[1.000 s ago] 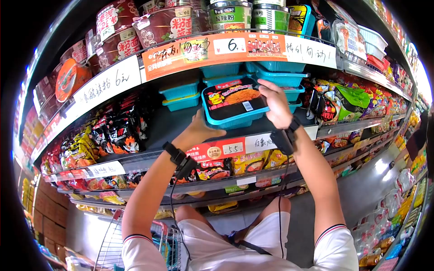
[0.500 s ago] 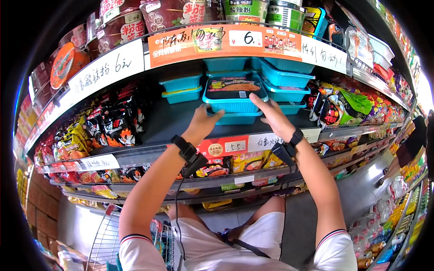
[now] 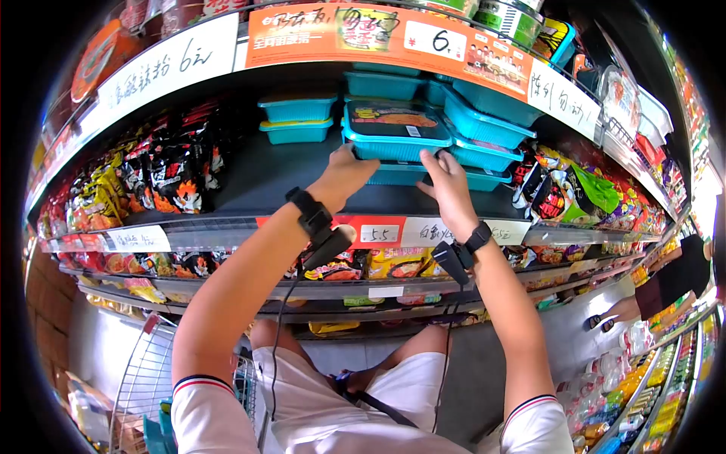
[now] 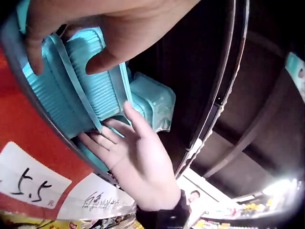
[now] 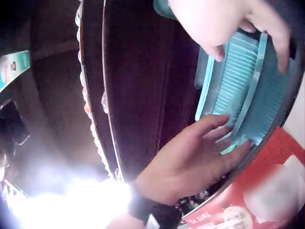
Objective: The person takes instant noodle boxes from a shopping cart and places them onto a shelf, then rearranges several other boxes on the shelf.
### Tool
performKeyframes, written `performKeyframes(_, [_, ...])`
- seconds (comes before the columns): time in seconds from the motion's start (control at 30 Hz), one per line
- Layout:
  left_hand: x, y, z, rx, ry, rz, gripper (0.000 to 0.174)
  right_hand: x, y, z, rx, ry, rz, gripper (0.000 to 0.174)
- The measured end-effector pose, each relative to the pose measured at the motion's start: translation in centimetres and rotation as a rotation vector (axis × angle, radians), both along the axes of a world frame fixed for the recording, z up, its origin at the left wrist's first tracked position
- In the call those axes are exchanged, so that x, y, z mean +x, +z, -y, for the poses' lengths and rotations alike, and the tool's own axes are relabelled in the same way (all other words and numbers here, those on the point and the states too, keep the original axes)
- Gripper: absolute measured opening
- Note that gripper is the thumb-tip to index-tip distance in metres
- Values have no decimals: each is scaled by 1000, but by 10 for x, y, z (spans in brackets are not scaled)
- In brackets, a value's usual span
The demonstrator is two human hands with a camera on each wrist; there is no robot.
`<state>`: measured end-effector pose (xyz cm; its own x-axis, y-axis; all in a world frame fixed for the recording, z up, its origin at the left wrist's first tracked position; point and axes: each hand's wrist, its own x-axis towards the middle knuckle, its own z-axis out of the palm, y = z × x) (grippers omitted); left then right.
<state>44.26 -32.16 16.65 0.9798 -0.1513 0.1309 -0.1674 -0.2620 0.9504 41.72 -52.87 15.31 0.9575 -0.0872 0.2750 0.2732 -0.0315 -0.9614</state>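
A blue plastic noodle box [image 3: 397, 142] with a black printed lid sits on another blue box [image 3: 399, 175] on the shelf. My left hand [image 3: 345, 178] is at the stack's left front corner, its thumb reaching across the front. At the right front corner, my right hand [image 3: 448, 181] touches the stack with its fingers spread. The left wrist view shows the right palm [image 4: 138, 162] facing the ribbed box sides [image 4: 93, 74], fingers nearly straight. In the right wrist view, the left hand's thumb and fingers [image 5: 221, 121] lie loosely against the boxes.
More blue boxes stand in stacks to the left [image 3: 296, 121] and right [image 3: 491, 125]. Bagged noodles [image 3: 178, 163] fill the shelf's left end. Above hangs the upper shelf's orange price strip [image 3: 378, 34]. A shopping cart [image 3: 144, 378] stands below left; a person [image 3: 673, 276] is in the aisle.
The top box, tilted between both hands a second ago, now lies level on the lower box. My right hand has moved from the lid's edge down to the front corner.
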Motion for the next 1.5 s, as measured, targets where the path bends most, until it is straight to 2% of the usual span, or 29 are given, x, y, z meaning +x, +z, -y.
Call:
performKeyframes(0.07, [-6, 2, -3, -83, -32, 15, 39, -12, 0, -2, -21, 7, 5, 54])
performKeyframes(0.1, [-7, 0, -6, -123, -47, 18, 42, -18, 3, 0, -135, 52, -46, 73])
performKeyframes(0.13, [-2, -2, -10, -54, -69, 0, 56, -8, -13, 1, -317, -78, 70, 77])
performKeyframes(0.17, [-1, -6, -9, -32, -60, -1, 60, 3, -28, 2, -500, -206, 184, 82])
performKeyframes(0.2, [-8, -2, -7, -10, -50, -3, 63, 3, -30, 3, -599, -223, 254, 82])
performKeyframes(0.27, [-18, 5, -3, 18, -26, 0, 75, 7, -32, 1, -616, -243, 250, 78])
performKeyframes(0.37, [-14, 2, -4, 45, -30, 49, 71, 2, -30, -4, -662, -296, 258, 74])
performKeyframes(0.4, [-7, -10, -9, 66, -7, 192, 70, -2, -29, -5, -686, -319, 267, 73])
performKeyframes(0.47, [2, -40, -17, 96, 38, 476, 67, -16, -31, -8, -451, -255, 389, 73])
performKeyframes(0.5, [-39, -22, -16, 127, 106, 403, 64, -24, -34, -8, -332, -225, 449, 74])
performKeyframes(0.53, [-69, -22, -14, 0, 130, 531, 57, -37, -38, -8, -314, -230, 499, 75])
performKeyframes(0.6, [-143, -12, -20, -107, 84, 517, 39, -69, -44, -11, -222, -166, 505, 75])
performKeyframes(0.67, [-196, -45, -37, -172, 135, 517, 19, -101, -51, -15, -130, -67, 434, 74])
performKeyframes(0.7, [-220, -56, -48, -16, 175, 678, 19, -112, -59, -19, -93, -63, 420, 64])
performKeyframes(0.77, [-262, -96, -70, 205, 316, 672, 20, -127, -76, -26, -78, 87, 331, 52])
performKeyframes(0.8, [-276, -119, -82, 200, 353, 603, 21, -135, -82, -37, 4, 165, 278, 43])
performKeyframes(0.9, [-332, -165, -129, 60, 563, 248, 23, -143, -102, -83, -59, 353, 161, 35])
performKeyframes(0.97, [-364, -184, -158, -111, 636, 184, 28, -146, -118, -122, -69, 475, 90, 30])
performKeyframes(1.0, [-377, -191, -174, -92, 691, 178, 27, -150, -126, -147, -56, 550, 63, 30])
performKeyframes(1.03, [-391, -187, -184, -203, 759, 143, 23, -157, -133, -170, -56, 611, 35, 29])
performKeyframes(1.07, [-403, -190, -199, -176, 795, 191, 20, -166, -137, -195, -71, 703, 10, 29])
performKeyframes(1.1, [-415, -187, -211, -204, 876, 80, 17, -176, -141, -221, -86, 775, -8, 29])
performKeyframes(1.23, [-460, -180, -256, -311, 1155, 83, 16, -215, -159, -310, -135, 1046, -43, 27])
performKeyframes(1.3, [-491, -177, -280, -338, 1202, 29, 16, -226, -174, -344, -317, 1127, 57, 27])
performKeyframes(1.37, [-507, -179, -294, -395, 1358, -68, 22, -238, -186, -372, -322, 1219, 28, 30])
performKeyframes(1.4, [-517, -185, -300, -510, 1329, -179, 31, -238, -200, -382, -473, 1174, 220, 34])
performKeyframes(1.43, [-519, -190, -301, -489, 1269, -228, 33, -238, -207, -391, -618, 1111, 416, 38])
performKeyframes(1.47, [-519, -195, -299, -463, 1205, -274, 35, -239, -215, -396, -722, 1089, 400, 47])
performKeyframes(1.5, [-521, -205, -297, -433, 1138, -320, 37, -240, -222, -398, -794, 1021, 511, 48])
